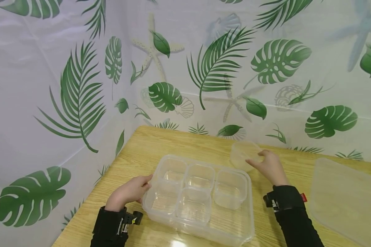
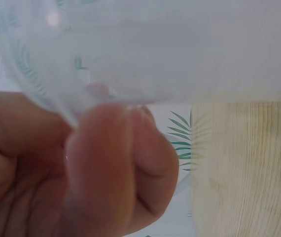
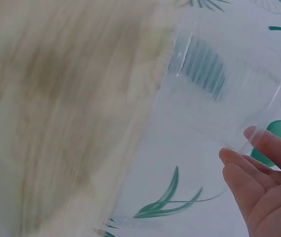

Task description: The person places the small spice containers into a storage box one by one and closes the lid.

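Note:
A large clear plastic container (image 1: 227, 223) lies on the table with several small clear boxes (image 1: 199, 171) inside it. Its front right part holds no box. At its left side, my left hand (image 1: 130, 190) grips the rim; in the left wrist view the fingers (image 2: 103, 163) curl against the clear wall. Beyond the back right corner, my right hand (image 1: 270, 168) holds another small clear box (image 1: 242, 154) by its right edge. The right wrist view shows this box (image 3: 204, 94) between the thumb and the fingers (image 3: 273, 150), tilted in that picture.
A large flat translucent lid (image 1: 346, 199) lies at the right of the wooden table (image 1: 173, 140). A white curtain (image 1: 185, 75) printed with green leaves stands along the back and the left side of the table.

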`<state>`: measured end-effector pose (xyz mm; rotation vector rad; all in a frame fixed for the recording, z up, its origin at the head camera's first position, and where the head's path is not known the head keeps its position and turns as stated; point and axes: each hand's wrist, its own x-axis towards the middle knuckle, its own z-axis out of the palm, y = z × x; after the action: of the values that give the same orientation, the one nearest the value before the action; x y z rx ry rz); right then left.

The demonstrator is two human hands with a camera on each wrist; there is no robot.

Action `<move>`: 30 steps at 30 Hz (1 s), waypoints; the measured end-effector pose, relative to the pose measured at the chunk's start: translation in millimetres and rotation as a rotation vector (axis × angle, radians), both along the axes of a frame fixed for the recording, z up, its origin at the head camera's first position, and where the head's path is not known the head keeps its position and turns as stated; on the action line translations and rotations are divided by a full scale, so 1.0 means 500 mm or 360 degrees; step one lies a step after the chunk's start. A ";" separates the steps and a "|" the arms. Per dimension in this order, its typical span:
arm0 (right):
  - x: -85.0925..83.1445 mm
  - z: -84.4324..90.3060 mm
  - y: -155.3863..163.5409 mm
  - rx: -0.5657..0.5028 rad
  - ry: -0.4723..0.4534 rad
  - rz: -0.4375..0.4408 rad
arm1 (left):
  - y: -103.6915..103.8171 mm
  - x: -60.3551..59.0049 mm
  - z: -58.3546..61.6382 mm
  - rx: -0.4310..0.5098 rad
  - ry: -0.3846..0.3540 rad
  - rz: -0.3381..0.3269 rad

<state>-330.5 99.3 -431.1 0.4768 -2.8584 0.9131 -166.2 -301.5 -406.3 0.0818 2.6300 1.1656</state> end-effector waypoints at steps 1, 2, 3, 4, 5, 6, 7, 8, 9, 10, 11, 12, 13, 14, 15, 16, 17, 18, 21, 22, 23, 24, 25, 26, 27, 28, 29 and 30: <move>0.006 0.002 0.001 -0.0022 0.0012 -0.0014 | 0.000 0.000 -0.001 0.0002 -0.0003 0.0004; 0.011 0.004 0.002 -0.0038 0.0025 -0.0029 | 0.000 0.000 -0.001 0.0003 -0.0007 0.0007; 0.017 0.008 0.002 -0.0055 0.0034 -0.0041 | 0.001 -0.001 -0.002 0.0002 -0.0013 0.0012; 0.023 0.011 0.001 -0.0072 0.0045 -0.0051 | 0.001 -0.001 -0.002 0.0005 -0.0015 0.0013; 0.029 0.015 0.001 -0.0089 0.0055 -0.0063 | 0.001 -0.001 -0.003 0.0006 -0.0014 0.0009; 0.035 0.019 0.001 -0.0103 0.0067 -0.0075 | 0.000 -0.001 -0.003 0.0004 -0.0014 0.0008; 0.041 0.023 0.000 -0.0116 0.0083 -0.0084 | 0.000 -0.002 -0.003 0.0005 -0.0013 0.0007; 0.047 0.027 -0.002 -0.0129 0.0105 -0.0087 | 0.000 -0.002 -0.002 0.0006 -0.0012 0.0004; 0.053 0.031 -0.004 -0.0144 0.0131 -0.0089 | 0.000 -0.002 -0.002 0.0007 -0.0012 0.0001; 0.060 0.035 -0.005 -0.0155 0.0163 -0.0090 | 0.000 -0.002 -0.001 0.0008 -0.0010 -0.0002; 0.066 0.039 -0.007 -0.0166 0.0196 -0.0089 | -0.001 -0.002 -0.001 0.0008 -0.0010 -0.0005; 0.072 0.043 -0.009 -0.0172 0.0237 -0.0083 | -0.001 -0.002 -0.001 0.0005 -0.0015 -0.0001; 0.078 0.046 -0.011 -0.0183 0.0279 -0.0072 | -0.001 -0.003 -0.001 0.0005 -0.0014 -0.0003; 0.084 0.050 -0.013 -0.0190 0.0323 -0.0061 | 0.000 -0.003 -0.001 0.0005 -0.0014 -0.0003; 0.091 0.053 -0.015 -0.0203 0.0361 -0.0048 | 0.000 -0.003 -0.001 0.0006 -0.0014 -0.0004; 0.097 0.056 -0.016 -0.0219 0.0399 -0.0032 | 0.000 -0.003 -0.001 0.0006 -0.0013 -0.0004; 0.103 0.058 -0.017 -0.0231 0.0431 -0.0018 | -0.001 -0.003 -0.002 0.0008 -0.0013 -0.0004; 0.110 0.061 -0.018 -0.0240 0.0461 -0.0007 | -0.001 -0.003 -0.002 0.0010 -0.0013 -0.0004; 0.129 0.071 -0.018 -0.0272 0.0511 0.0013 | -0.001 -0.003 -0.003 0.0015 -0.0011 -0.0007; 0.135 0.075 -0.018 -0.0276 0.0524 0.0020 | -0.001 -0.003 -0.003 0.0015 -0.0010 -0.0008; 0.140 0.079 -0.017 -0.0281 0.0538 0.0033 | -0.001 -0.003 -0.003 0.0013 -0.0010 -0.0006; 0.144 0.082 -0.016 -0.0285 0.0549 0.0047 | -0.002 -0.002 -0.002 0.0012 -0.0007 -0.0011; 0.149 0.086 -0.015 -0.0287 0.0571 0.0068 | -0.001 -0.002 -0.001 0.0009 -0.0009 -0.0008; 0.152 0.089 -0.013 -0.0285 0.0601 0.0094 | 0.000 -0.002 -0.001 0.0009 -0.0011 -0.0009; 0.156 0.092 -0.012 -0.0283 0.0635 0.0125 | 0.000 -0.001 0.000 0.0007 -0.0012 -0.0008; 0.160 0.096 -0.011 -0.0276 0.0680 0.0162 | 0.001 -0.001 0.001 0.0003 -0.0015 -0.0005; 0.164 0.098 -0.010 -0.0255 0.0727 0.0197 | 0.001 0.000 0.002 0.0000 -0.0019 -0.0005; 0.169 0.101 -0.009 -0.0226 0.0772 0.0231 | 0.001 0.000 0.002 0.0000 -0.0022 -0.0007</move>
<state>-245.8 94.9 -380.7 0.7761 -2.3313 0.8698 -166.2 -300.7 -405.2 0.0790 2.6167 1.1606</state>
